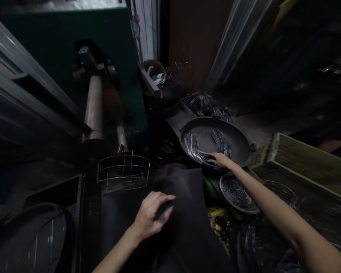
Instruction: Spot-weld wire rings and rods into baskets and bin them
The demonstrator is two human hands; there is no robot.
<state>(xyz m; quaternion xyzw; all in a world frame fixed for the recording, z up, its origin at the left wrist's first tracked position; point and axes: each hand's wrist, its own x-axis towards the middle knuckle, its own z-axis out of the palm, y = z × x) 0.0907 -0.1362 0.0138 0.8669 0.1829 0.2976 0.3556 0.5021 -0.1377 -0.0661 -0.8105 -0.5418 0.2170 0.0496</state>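
My left hand (153,213) hovers above a dark sheet (187,212) over my lap. Its thumb and forefinger are apart, and nothing shows between them. Stretched out to the right, my right hand (220,160) is at the near edge of a wide dark pan (241,146). Its fingertips close on the curved metal wires (197,149) lying in that pan; how many they grip I cannot make out. Left of the sheet stands a round wire frame (123,177) with thin hoops and uprights, below the rod of a green machine (113,34).
A smaller bowl (235,193) of short metal pieces sits under my right forearm. Further right is a yellowish crate (309,159). More wires (201,103) lie heaped behind the pan. A metal cylinder (94,106) juts from the machine. A dark round container (28,235) stands lower left.
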